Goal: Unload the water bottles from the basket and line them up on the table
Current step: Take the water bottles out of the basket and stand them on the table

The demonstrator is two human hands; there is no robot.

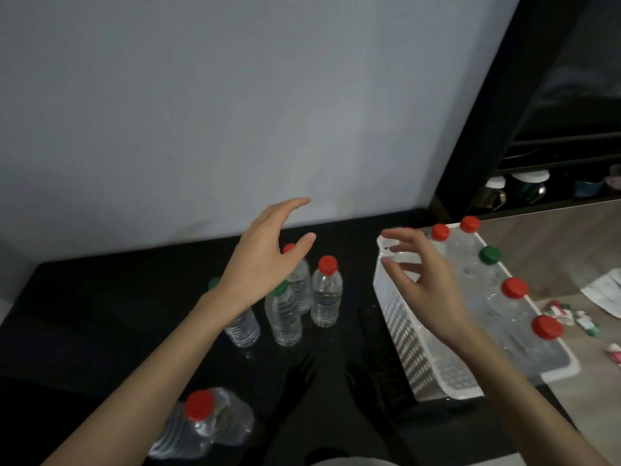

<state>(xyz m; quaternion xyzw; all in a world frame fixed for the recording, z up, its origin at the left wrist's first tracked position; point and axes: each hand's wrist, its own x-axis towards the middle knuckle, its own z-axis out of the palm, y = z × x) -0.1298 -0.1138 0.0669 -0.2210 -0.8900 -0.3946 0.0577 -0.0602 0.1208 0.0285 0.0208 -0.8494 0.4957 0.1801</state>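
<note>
Right hand (pixel 425 280) empty above basket (pixel 403 331); bottles (pixel 497 297) just beyond.

Mugs (pixel 524 188) on dark shelf (pixel 554 163)

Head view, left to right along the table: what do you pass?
Lying red-capped bottle → left hand → upright red-capped bottle → right hand → white basket → green cap in the basket.

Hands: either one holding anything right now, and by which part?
Nothing held. Left hand is open above the standing bottles; right hand is open over the basket.
</note>
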